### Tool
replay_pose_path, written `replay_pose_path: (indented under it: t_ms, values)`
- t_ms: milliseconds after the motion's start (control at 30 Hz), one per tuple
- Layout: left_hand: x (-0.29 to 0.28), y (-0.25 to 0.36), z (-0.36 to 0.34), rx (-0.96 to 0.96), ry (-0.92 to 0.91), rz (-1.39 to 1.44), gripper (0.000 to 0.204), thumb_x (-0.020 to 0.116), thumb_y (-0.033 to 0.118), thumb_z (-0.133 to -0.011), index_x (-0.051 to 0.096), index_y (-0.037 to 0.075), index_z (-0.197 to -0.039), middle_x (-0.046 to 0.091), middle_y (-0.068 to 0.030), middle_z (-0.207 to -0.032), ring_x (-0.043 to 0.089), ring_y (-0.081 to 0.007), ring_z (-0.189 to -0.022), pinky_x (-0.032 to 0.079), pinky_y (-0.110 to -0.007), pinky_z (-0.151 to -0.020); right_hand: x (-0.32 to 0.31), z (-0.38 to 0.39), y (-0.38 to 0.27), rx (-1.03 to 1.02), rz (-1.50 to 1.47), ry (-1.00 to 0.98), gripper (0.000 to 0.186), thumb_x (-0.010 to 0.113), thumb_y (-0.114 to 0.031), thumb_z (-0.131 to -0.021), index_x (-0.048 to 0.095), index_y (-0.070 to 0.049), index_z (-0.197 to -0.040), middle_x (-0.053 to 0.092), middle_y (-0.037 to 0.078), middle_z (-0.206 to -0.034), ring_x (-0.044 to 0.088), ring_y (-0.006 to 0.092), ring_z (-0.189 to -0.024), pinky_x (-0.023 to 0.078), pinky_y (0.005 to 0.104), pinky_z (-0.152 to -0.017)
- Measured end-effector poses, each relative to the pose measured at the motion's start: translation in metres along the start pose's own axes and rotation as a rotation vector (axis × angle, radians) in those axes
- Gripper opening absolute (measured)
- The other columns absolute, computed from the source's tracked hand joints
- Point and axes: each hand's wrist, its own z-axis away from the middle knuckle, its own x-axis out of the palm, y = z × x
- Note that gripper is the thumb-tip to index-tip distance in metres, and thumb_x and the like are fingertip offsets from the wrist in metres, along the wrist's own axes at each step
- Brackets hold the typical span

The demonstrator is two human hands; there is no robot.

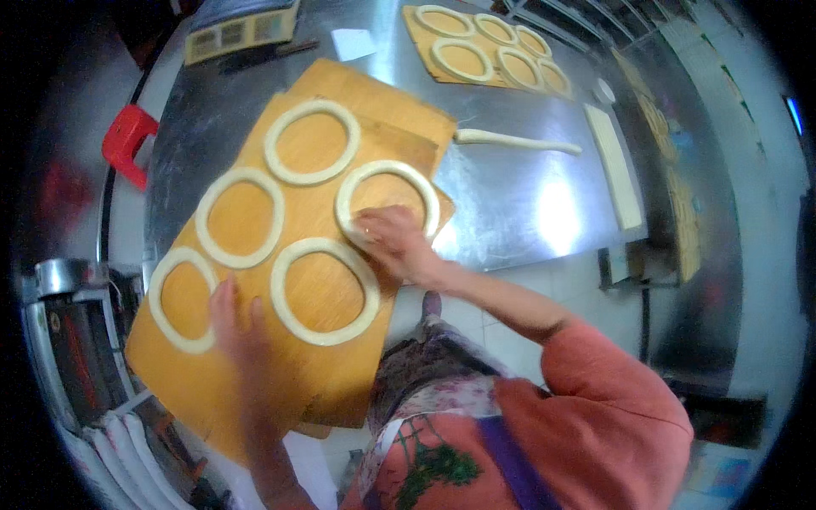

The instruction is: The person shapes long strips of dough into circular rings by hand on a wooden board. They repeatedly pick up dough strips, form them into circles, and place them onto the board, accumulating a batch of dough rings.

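Observation:
Several pale dough rings lie on a wooden board (238,387) that is stacked on other boards. My right hand (395,242) is closed at the near edge of the right-hand dough ring (431,191), its fingertips pressed on the dough. My left hand (240,323), slightly blurred, has its fingers apart beside the lower-left dough ring (161,293), and whether it touches that ring I cannot tell. Between my hands lies another dough ring (319,337). Two more, the upper dough ring (316,108) and the left dough ring (204,217), sit farther up the board.
On the metal table (501,204) a dough rope (518,142) lies right of the boards. A second board (425,55) with several rings is at the far right. A white strip (614,166) runs along the right edge. A red stool (127,144) stands left of the table.

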Motion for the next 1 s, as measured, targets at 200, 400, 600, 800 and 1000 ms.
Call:
replay_pose_path:
  t_ms: [200, 400, 600, 800, 1000]
  values:
    - [0.157, 0.177, -0.052, 0.148, -0.299, 0.327, 0.044, 0.065, 0.004, -0.086, 0.057, -0.003, -0.128, 0.057, -0.0224, -0.128, 0.057, -0.0371, -0.117, 0.047, -0.041, -0.097, -0.217, 0.124, 0.203, 0.497, 0.21, 0.207, 0.037, 0.063, -0.002, -0.086, 0.062, -0.003, -0.123, 0.061, 0.019, -0.125, 0.059, 0.0397, -0.114, 0.049, 0.0439, -0.097]
    - [0.374, 0.243, -0.117, 0.371, -0.388, 0.176, 0.042, 0.058, 0.005, -0.09, 0.053, -0.003, -0.131, 0.054, -0.0234, -0.132, 0.051, -0.0413, -0.123, 0.041, -0.044, -0.105, -0.306, 0.112, 0.314, 0.329, 0.465, 0.133, 0.031, 0.056, -0.001, -0.086, 0.062, -0.002, -0.116, 0.06, 0.022, -0.121, 0.058, 0.0413, -0.11, 0.048, 0.0451, -0.094]
    - [0.478, 0.259, -0.155, 0.395, -0.521, -0.096, 0.036, 0.062, 0.004, -0.085, 0.06, 0.001, -0.121, 0.058, -0.0195, -0.123, 0.053, -0.0425, -0.114, 0.044, -0.048, -0.097, -0.316, 0.103, 0.408, 0.215, 0.579, -0.092, 0.026, 0.057, -0.003, -0.081, 0.063, -0.002, -0.106, 0.062, 0.02, -0.106, 0.059, 0.0395, -0.102, 0.049, 0.0464, -0.088]
    - [0.476, 0.262, -0.143, 0.39, -0.537, -0.164, 0.03, 0.06, 0.004, -0.086, 0.06, 0.006, -0.116, 0.06, -0.0135, -0.108, 0.055, -0.037, -0.107, 0.043, -0.05, -0.092, -0.319, 0.107, 0.392, 0.196, 0.583, -0.118, 0.021, 0.054, -0.004, -0.085, 0.063, -0.002, -0.104, 0.059, 0.015, -0.093, 0.059, 0.0355, -0.095, 0.049, 0.0472, -0.083]
    - [0.451, 0.288, -0.086, 0.368, -0.549, -0.307, 0.05, 0.056, 0.012, -0.094, 0.043, 0.004, -0.142, 0.043, -0.0175, -0.144, 0.039, -0.0358, -0.135, 0.031, -0.05, -0.111, -0.313, 0.154, 0.387, 0.065, 0.609, 0.001, 0.036, 0.051, -0.003, -0.089, 0.053, 0.007, -0.123, 0.055, 0.023, -0.127, 0.055, 0.0383, -0.116, 0.044, 0.0464, -0.103]
